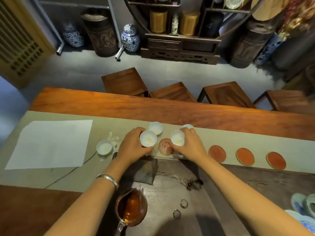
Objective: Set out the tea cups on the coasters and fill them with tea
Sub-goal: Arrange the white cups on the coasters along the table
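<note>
Each hand grasps an empty cup: left hand (132, 147), right hand (190, 146); the bare coaster (165, 146) lies between them (at the right cup's (177, 137) 8 o'clock, nearer it)

The left hand (132, 147) hides the near side of its white cup (148, 138) and whatever lies beneath it. The right hand (190, 146) covers one side of its cup (177, 137), and most of a further cup (187, 126) behind the knuckles. The glass pitcher (130, 207) is partly masked by the left forearm. Blue-and-white dishes (303, 208) are cut off at the right edge.
</note>
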Motion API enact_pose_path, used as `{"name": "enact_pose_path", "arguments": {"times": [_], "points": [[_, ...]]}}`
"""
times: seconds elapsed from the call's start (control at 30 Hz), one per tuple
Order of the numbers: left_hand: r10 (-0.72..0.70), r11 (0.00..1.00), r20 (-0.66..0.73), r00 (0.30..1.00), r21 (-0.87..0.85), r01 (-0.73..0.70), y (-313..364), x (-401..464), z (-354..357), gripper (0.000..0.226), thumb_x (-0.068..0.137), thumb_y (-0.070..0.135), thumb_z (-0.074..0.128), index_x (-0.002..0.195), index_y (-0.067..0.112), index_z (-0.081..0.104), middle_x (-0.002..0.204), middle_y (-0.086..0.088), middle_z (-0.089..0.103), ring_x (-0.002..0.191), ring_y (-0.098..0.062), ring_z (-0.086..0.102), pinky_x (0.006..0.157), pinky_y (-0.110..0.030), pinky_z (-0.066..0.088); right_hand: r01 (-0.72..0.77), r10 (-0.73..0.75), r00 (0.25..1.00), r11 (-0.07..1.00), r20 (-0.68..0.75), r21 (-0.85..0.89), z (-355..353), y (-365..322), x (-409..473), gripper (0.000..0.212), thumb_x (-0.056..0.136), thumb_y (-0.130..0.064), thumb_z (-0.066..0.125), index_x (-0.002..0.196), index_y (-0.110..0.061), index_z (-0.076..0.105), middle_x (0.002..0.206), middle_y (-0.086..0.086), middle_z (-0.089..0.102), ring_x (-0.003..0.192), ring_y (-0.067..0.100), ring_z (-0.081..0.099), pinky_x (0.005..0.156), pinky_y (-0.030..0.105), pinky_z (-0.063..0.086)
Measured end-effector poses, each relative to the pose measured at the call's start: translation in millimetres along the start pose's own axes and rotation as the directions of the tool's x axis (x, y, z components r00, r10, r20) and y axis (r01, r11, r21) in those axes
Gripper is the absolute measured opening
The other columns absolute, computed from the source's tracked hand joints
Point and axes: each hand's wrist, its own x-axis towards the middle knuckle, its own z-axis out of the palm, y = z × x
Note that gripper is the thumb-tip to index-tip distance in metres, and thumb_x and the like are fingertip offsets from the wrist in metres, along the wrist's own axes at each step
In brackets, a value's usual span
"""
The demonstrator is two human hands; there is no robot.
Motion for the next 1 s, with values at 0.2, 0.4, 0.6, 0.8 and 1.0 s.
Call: {"name": "enact_pose_path", "arguments": {"times": [0.2, 0.4, 0.6, 0.8, 1.0], "points": [[-0.062, 0.995, 0.067, 0.996, 0.087, 0.056, -47, 16, 10, 0.060, 0.055, 0.042, 0.082, 0.106, 0.029, 0.053, 0.101, 0.009, 0.059, 0.090, -0.013, 0.055, 0.071, -0.030, 0.045, -0.039, 0.047, 0.996, 0.994, 0.077, -0.106, 27, -1, 19, 0.066, 0.072, -0.039, 0.075, 0.127, -0.013, 0.049, 0.119, 0.011, 0.052, 0.106, 0.032, 0.057, 0.080, 0.044, 0.053], [-0.060, 0.996, 0.096, 0.994, 0.072, 0.054, -58, 21, 17, 0.058, 0.057, 0.039, 0.081, 0.105, 0.028, 0.053, 0.099, 0.011, 0.058, 0.090, -0.013, 0.055, 0.070, -0.029, 0.042, -0.015, 0.026, 0.997, 0.989, 0.072, -0.145, 45, -4, 19, 0.062, 0.076, -0.048, 0.072, 0.123, -0.014, 0.051, 0.116, 0.009, 0.053, 0.102, 0.028, 0.058, 0.069, 0.029, 0.038], [-0.057, 0.995, 0.131, 0.990, 0.088, 0.045, -58, 28, 22, 0.059, 0.060, 0.039, 0.081, 0.110, 0.024, 0.054, 0.105, 0.004, 0.061, 0.092, -0.014, 0.053, 0.072, -0.030, 0.041, -0.019, 0.030, 0.994, 0.995, 0.108, -0.103, 54, -4, 20, 0.066, 0.076, -0.040, 0.074, 0.129, -0.011, 0.048, 0.119, 0.014, 0.051, 0.107, 0.032, 0.054, 0.084, 0.037, 0.047], [-0.089, 0.994, 0.150, 0.985, 0.080, 0.077, -60, 27, 24, 0.060, 0.061, 0.034, 0.082, 0.111, 0.022, 0.052, 0.108, 0.000, 0.062, 0.097, -0.020, 0.057, 0.078, -0.038, 0.049, -0.032, 0.045, 0.991, 0.994, 0.124, -0.106, 61, -3, 21, 0.069, 0.073, -0.035, 0.076, 0.130, -0.011, 0.046, 0.121, 0.013, 0.049, 0.107, 0.033, 0.054, 0.084, 0.038, 0.048], [-0.103, 0.993, 0.162, 0.981, 0.066, 0.093, -56, 27, 23, 0.060, 0.061, 0.034, 0.082, 0.111, 0.021, 0.051, 0.107, -0.001, 0.061, 0.097, -0.022, 0.057, 0.077, -0.039, 0.049, -0.035, 0.048, 0.991, 0.994, 0.127, -0.105, 62, -2, 22, 0.073, 0.072, -0.036, 0.077, 0.133, -0.011, 0.044, 0.123, 0.013, 0.048, 0.109, 0.034, 0.054, 0.085, 0.040, 0.048]]}}
